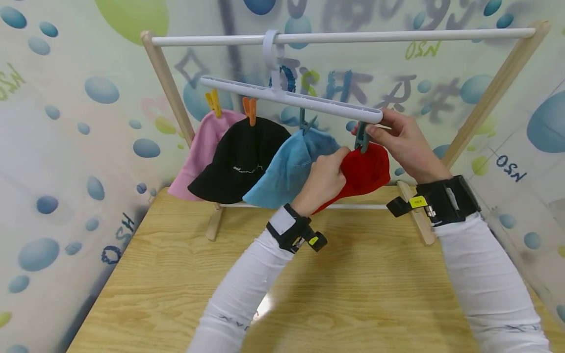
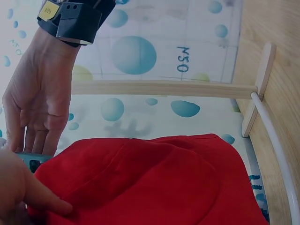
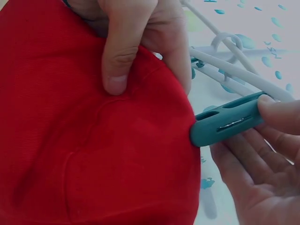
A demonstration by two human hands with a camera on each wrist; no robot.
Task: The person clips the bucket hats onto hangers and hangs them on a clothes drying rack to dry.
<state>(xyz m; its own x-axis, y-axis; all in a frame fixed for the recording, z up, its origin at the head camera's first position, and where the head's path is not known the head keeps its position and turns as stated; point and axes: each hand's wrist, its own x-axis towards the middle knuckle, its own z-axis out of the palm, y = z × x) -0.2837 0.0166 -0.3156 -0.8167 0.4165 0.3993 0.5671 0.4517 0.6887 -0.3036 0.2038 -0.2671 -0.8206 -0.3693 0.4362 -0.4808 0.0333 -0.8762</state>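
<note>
My left hand (image 1: 323, 180) pinches the crown of a red bucket hat (image 1: 368, 171), thumb on the near side in the right wrist view. At the right end of a white hanger (image 1: 309, 101), my right hand (image 1: 408, 147) holds a dark green clothespin (image 3: 229, 121) by its handle end, between thumb and fingers. The clothespin's other end meets the top edge of the red hat. Left of it along the hanger hang a light blue hat (image 1: 287, 169), a black hat (image 1: 247, 157) and a pink hat (image 1: 203, 147), each by a clothespin. The hanger tilts down to the right.
The hanger's hook (image 1: 270, 49) loops over the white top bar (image 1: 397, 36) of a rack with wooden legs (image 1: 490, 105). The rack stands on a wood-grain table (image 1: 185, 294). Behind it is a patterned backdrop (image 1: 101, 147). A lower white bar (image 2: 276, 136) joins the legs.
</note>
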